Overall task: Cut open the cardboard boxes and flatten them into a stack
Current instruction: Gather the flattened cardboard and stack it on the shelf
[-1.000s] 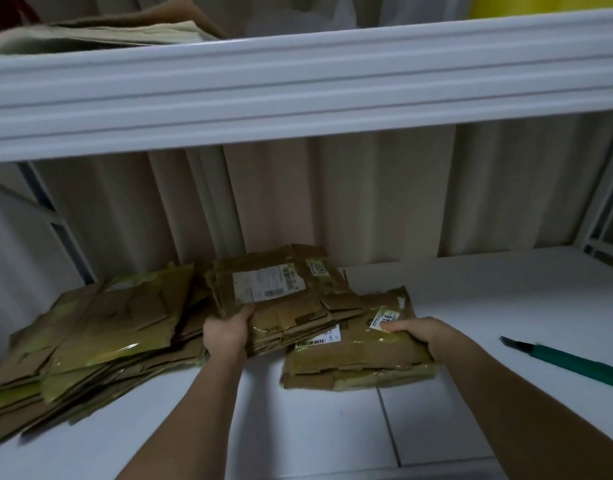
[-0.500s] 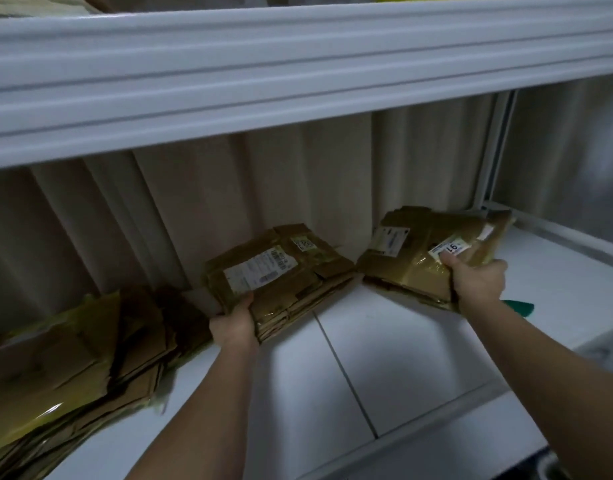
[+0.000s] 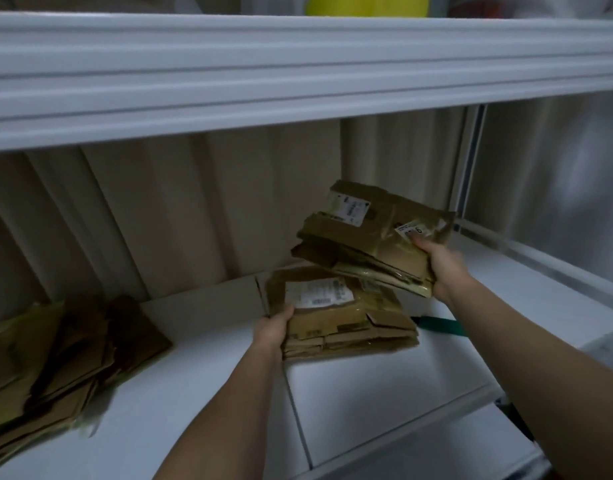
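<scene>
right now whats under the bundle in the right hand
Under the raised bundle in the right hand lies the other bundle's back edge and white shelf. The green cutter's blade is covered.

A single head-worn camera looks forward and down, close, into a white shelf [image 3: 367, 393] beneath an upper shelf [image 3: 298, 71].

I see a white shelf [image 3: 367, 393] carrying three things: a bundle of flattened boxes [image 3: 343, 317] gripped by my left hand [image 3: 274, 329], a green knife [image 3: 440, 323] just right of that hand, and a loose cardboard pile [image 3: 62, 355] well off to its left.
</scene>
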